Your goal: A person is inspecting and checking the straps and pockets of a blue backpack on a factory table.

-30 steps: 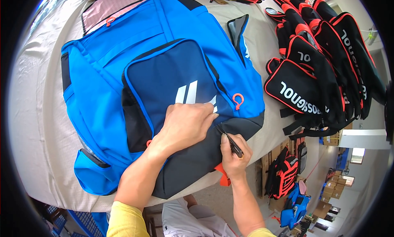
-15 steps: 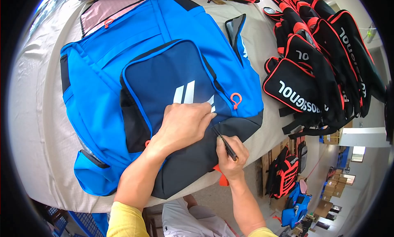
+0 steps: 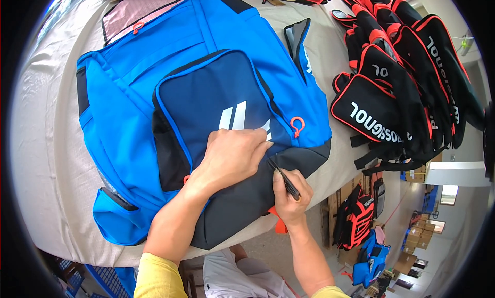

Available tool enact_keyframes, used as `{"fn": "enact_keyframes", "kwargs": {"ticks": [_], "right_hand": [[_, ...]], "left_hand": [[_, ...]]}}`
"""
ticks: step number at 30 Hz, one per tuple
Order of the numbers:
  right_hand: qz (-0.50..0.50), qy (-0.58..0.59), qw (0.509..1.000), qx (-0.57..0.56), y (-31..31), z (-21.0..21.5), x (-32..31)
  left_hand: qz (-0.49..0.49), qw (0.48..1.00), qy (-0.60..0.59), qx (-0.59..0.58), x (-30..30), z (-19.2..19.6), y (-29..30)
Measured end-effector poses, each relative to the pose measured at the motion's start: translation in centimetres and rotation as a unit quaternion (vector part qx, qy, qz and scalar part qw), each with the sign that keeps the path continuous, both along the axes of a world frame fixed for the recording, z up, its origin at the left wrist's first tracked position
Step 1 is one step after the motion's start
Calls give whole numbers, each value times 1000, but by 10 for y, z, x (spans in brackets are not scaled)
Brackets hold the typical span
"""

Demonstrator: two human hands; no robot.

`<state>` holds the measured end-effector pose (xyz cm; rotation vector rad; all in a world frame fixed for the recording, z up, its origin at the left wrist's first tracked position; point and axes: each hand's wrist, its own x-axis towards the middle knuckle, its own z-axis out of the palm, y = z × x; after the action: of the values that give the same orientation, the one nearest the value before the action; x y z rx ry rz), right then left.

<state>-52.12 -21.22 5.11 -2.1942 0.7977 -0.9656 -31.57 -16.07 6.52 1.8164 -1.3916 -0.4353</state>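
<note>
A large blue backpack [image 3: 124, 97] lies flat with its navy front pocket [image 3: 206, 91] facing up and its dark grey base panel [image 3: 232, 215] toward me. My left hand [image 3: 232, 153] rests on the pocket's lower part, fingers curled and pinching the fabric near the seam, covering part of the white print. Just right of it, my right hand [image 3: 292, 197] is closed around slim black thread snips [image 3: 290, 184]. Their tips touch or nearly touch the grey panel by the seam. An orange loop zipper pull [image 3: 296, 126] lies above them.
A beige cloth covers the table [image 3: 46, 158]. Black bags with red piping [image 3: 371, 107] are heaped at the right edge. More bags, a red and black one [image 3: 356, 220] and a blue one [image 3: 372, 256], sit beyond on the floor side. A blue crate [image 3: 108, 282] stands at lower left.
Almost nothing differs. The snips and my right fingers have shifted very slightly; my left hand stays in place on the backpack.
</note>
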Motion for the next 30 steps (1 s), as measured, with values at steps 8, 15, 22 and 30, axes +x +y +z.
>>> {"fn": "enact_keyframes", "kwargs": {"ticks": [8,15,22,30], "right_hand": [[37,12,999,-5,-6,0,-4],[-217,-238,903,285,-19,25,-45],[-281,-219,910,213,-66,-42,-125],[-266,-64,948,161,-61,-72,-117]], "left_hand": [[0,1000,-7,12,0,3,-1],[-5,1000,6,-10,1,4,-1],[-14,1000,16,4,0,10,-2],[27,999,40,-11,-10,18,0]]}}
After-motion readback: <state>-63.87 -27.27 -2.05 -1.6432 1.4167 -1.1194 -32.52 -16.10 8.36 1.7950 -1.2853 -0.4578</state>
